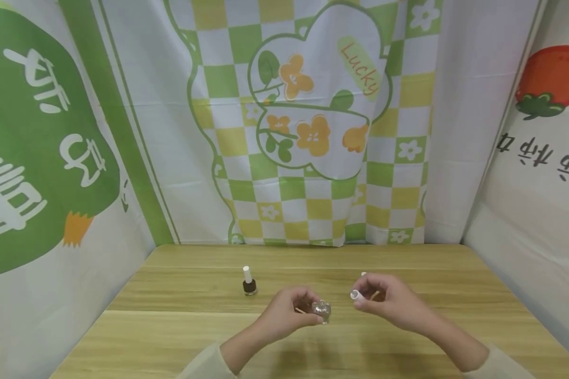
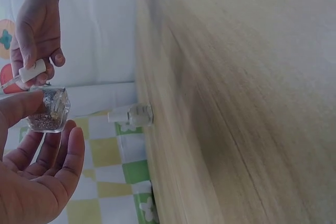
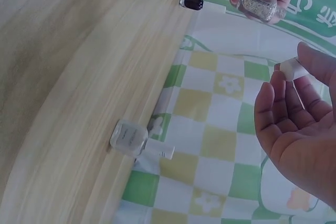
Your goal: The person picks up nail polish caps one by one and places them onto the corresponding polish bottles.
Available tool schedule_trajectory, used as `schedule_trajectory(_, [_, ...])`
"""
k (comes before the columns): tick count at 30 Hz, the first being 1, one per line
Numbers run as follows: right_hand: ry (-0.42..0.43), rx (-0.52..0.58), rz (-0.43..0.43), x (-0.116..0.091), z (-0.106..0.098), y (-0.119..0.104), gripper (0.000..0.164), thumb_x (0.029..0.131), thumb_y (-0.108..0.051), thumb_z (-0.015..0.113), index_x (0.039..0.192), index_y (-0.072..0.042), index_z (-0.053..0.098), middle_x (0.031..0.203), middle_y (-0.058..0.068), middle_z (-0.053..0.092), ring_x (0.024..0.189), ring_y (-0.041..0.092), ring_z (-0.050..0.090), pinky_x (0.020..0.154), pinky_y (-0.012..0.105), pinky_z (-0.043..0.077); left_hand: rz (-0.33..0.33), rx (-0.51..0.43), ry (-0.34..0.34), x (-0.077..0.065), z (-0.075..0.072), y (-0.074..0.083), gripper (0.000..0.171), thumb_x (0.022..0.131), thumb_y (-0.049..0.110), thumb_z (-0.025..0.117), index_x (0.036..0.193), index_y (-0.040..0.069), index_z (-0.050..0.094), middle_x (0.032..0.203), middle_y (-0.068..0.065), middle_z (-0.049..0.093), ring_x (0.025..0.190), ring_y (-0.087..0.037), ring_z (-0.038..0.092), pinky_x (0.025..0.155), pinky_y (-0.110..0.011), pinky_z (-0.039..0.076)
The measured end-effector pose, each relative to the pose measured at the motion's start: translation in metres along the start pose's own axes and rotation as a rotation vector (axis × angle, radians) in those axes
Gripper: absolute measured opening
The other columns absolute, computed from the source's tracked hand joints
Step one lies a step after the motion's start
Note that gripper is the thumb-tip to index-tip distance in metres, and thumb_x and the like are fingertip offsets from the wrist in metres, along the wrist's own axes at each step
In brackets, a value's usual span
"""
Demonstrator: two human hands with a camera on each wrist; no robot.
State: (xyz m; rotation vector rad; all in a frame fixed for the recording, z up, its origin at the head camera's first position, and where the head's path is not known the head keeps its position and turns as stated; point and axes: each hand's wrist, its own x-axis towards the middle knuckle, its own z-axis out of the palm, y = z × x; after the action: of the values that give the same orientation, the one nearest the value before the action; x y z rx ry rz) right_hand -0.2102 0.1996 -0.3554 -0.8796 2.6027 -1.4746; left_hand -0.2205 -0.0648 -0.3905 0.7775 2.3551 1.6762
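Note:
My left hand (image 1: pixel 283 315) pinches a small clear glass nail polish bottle (image 2: pixel 50 111) with silvery glitter inside, held above the table with its neck uncapped. To the right, my right hand (image 1: pixel 400 304) grips the white nail polish cap (image 3: pixel 292 70) between thumb and fingers. A thin brush stem (image 2: pixel 10 83) sticks out of that cap in the left wrist view, apart from the bottle. Behind the right hand stands a clear nail polish bottle (image 3: pixel 128 138) with a white cap, mostly hidden in the head view.
A dark nail polish bottle (image 1: pixel 249 287) with a white cap stands upright on the wooden table (image 1: pixel 180 326), left of both hands. Patterned cloth (image 1: pixel 313 210) hangs along the table's back edge, with more cloth on both sides.

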Motion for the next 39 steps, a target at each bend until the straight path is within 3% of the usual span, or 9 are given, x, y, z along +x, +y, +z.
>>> schedule_trajectory(14, [-0.022,-0.119,-0.159,0.002,0.014,-0.002,0.010,0.089,-0.020,0.072,0.097,-0.015,0.066,0.087,-0.009,0.063,0.077,0.009,0.058,0.066,0.028,0.052,0.010,-0.003,-0.007,-0.007,0.000,-0.002,0.020,0.080,0.010,0.077,0.098,0.010,0.068,0.087,0.002,0.065,0.079,-0.015,0.061,0.067,-0.026,0.053])
schedule_trajectory(39, [-0.027,-0.253,-0.236,0.006,0.017,-0.004,0.013,0.087,-0.023,0.074,0.097,-0.022,0.065,0.088,-0.016,0.060,0.075,0.005,0.055,0.065,0.028,0.051,0.042,-0.003,-0.028,-0.011,-0.002,0.000,0.020,0.082,0.010,0.077,0.099,0.010,0.068,0.087,0.002,0.065,0.079,-0.014,0.061,0.065,-0.025,0.053])
